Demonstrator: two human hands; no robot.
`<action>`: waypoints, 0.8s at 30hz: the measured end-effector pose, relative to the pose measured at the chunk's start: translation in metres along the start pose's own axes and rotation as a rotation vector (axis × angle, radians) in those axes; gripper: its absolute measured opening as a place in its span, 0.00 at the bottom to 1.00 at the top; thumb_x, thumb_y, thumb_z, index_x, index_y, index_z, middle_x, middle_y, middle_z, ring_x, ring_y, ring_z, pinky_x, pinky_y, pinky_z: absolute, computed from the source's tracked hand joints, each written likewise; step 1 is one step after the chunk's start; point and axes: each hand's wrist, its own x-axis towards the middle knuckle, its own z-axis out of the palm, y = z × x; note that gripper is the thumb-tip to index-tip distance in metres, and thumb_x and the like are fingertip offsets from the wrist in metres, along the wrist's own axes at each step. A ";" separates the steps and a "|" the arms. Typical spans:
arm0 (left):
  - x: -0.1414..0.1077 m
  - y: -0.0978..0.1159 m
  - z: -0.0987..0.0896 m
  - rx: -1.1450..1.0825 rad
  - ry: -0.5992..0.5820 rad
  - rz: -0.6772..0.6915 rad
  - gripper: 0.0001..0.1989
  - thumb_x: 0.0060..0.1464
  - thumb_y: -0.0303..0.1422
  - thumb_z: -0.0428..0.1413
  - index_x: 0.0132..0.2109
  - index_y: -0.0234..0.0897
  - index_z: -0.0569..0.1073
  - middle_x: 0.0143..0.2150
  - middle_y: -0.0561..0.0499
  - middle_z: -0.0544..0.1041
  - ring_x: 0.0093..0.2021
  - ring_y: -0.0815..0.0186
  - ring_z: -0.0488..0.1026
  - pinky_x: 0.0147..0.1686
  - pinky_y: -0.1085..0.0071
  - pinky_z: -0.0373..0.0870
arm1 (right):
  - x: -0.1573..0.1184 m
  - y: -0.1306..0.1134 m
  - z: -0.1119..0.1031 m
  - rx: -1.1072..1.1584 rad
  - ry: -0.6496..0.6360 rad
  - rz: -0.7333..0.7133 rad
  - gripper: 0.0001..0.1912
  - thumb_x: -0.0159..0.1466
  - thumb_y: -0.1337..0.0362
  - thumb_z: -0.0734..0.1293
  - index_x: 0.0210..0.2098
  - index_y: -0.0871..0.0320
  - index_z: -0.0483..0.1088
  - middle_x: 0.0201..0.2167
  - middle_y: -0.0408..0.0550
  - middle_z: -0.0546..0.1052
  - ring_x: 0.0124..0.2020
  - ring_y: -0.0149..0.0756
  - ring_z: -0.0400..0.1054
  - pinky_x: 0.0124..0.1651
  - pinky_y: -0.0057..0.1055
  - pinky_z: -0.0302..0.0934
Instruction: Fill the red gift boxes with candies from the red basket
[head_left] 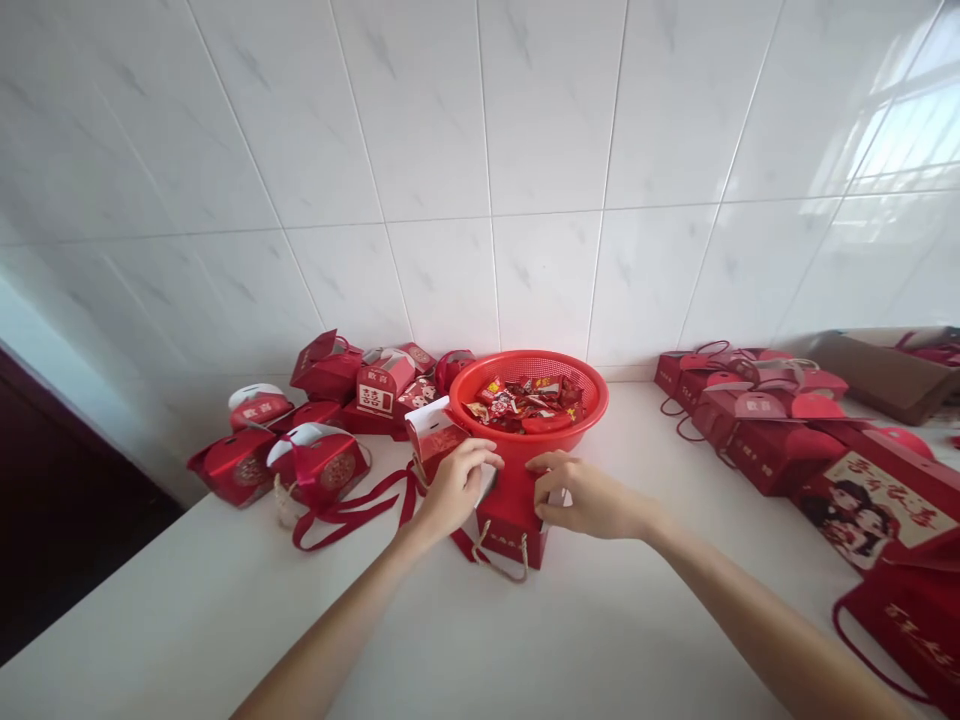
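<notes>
A red gift box (pixel 512 540) with a twisted rope handle stands on the white table in front of me. My left hand (pixel 459 485) is closed at the upper left edge of this box, its fingers bent over the top. On the opposite edge, my right hand (pixel 589 495) curls its fingers in the same way, thumb against the side. Part of the box's top and sides is hidden by my hands. Just behind it, a red plastic basket (pixel 592 415) holds many wrapped candies (pixel 525 400).
Several red gift boxes (pixel 319 465) with ribbons crowd the left side of the table (pixel 630 620). More red boxes (pixel 765 440) stand in rows at the right, near a brown cardboard box (pixel 862 372). A tiled wall (pixel 540 280) rises behind.
</notes>
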 end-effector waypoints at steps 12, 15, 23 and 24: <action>-0.024 -0.008 0.010 -0.131 0.024 -0.051 0.10 0.62 0.37 0.55 0.47 0.44 0.78 0.49 0.47 0.78 0.52 0.59 0.76 0.54 0.63 0.73 | -0.010 -0.017 0.016 -0.305 0.010 0.050 0.18 0.67 0.69 0.60 0.50 0.53 0.77 0.58 0.58 0.70 0.61 0.52 0.63 0.60 0.46 0.61; -0.026 -0.006 0.010 -0.136 0.045 -0.011 0.10 0.63 0.37 0.54 0.47 0.44 0.77 0.50 0.47 0.77 0.53 0.58 0.75 0.55 0.63 0.72 | -0.010 -0.019 0.019 -0.343 0.012 0.104 0.20 0.66 0.71 0.59 0.55 0.57 0.73 0.63 0.61 0.68 0.61 0.53 0.65 0.60 0.48 0.62; -0.028 0.002 0.010 -0.188 -0.058 -0.066 0.15 0.64 0.42 0.51 0.46 0.44 0.81 0.58 0.44 0.73 0.59 0.54 0.72 0.59 0.61 0.69 | -0.012 -0.016 0.003 -0.224 0.071 0.227 0.23 0.62 0.66 0.64 0.57 0.55 0.70 0.51 0.55 0.77 0.48 0.48 0.73 0.47 0.40 0.67; -0.028 0.003 0.010 -0.207 -0.088 -0.092 0.16 0.64 0.43 0.51 0.45 0.43 0.81 0.60 0.43 0.72 0.61 0.53 0.70 0.59 0.60 0.69 | -0.012 -0.015 0.000 -0.208 0.072 0.238 0.21 0.62 0.65 0.65 0.54 0.55 0.72 0.48 0.54 0.78 0.46 0.46 0.74 0.46 0.39 0.67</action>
